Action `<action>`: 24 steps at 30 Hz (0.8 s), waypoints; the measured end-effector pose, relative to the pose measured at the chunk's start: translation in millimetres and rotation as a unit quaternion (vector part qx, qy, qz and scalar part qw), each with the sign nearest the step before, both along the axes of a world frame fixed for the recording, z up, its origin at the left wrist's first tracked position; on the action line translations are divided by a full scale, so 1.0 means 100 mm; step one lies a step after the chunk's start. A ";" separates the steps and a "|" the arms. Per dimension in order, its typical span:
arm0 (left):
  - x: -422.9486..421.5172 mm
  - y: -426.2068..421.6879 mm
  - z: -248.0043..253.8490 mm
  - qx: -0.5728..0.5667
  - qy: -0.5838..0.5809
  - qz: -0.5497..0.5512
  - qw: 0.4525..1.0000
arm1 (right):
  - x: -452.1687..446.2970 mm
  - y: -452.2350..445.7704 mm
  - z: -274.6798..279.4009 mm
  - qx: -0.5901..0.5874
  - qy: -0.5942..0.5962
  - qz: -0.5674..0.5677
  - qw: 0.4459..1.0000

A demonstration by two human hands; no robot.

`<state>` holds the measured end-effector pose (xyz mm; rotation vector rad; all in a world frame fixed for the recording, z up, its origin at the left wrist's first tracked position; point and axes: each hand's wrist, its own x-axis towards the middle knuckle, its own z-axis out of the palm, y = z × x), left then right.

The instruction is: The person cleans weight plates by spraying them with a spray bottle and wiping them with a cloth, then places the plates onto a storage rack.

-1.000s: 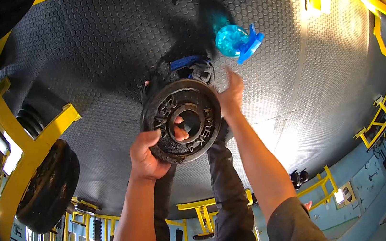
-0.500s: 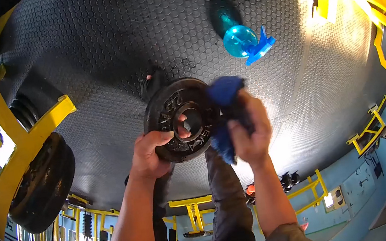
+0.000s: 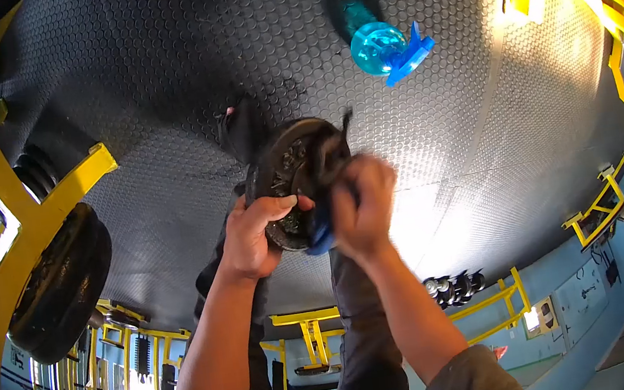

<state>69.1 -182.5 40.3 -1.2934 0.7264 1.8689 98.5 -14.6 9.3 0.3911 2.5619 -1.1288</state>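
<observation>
Hidden down the right side by the blurred right hand (image 3: 364, 208): much of a round black metal weight plate (image 3: 278, 176), held tilted above a black rubbery floor (image 3: 176, 227) of raised round studs. Clamped on its rim with the left hand (image 3: 251, 237), thumb across the face, a fingertip showing in the centre hole. Raised in its surface, letters too smeared to read. Closed with the right hand around a bunched dark-blue cloth (image 3: 322, 233) against the plate — mostly covered, full outline impossible to tell. Farther off, smooth and translucent, a turquoise spray bottle (image 3: 380, 50) with blue trigger head. Lost in darkness leftward, a yellow-painted metal frame (image 3: 32, 229) beside thick black discs (image 3: 62, 284)
</observation>
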 end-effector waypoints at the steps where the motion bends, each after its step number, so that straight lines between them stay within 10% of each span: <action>1: -0.02 0.03 0.00 0.009 0.003 0.017 1.000 | -0.14 0.04 -0.07 0.063 0.016 -0.036 0.997; 18: -0.07 0.05 -0.02 0.022 0.010 0.039 0.999 | 0.09 -0.37 0.74 -0.126 0.073 0.035 0.989; 24: -0.10 0.21 0.04 -0.050 0.045 0.016 0.998 | -0.35 -0.20 0.21 -0.076 0.120 0.083 0.986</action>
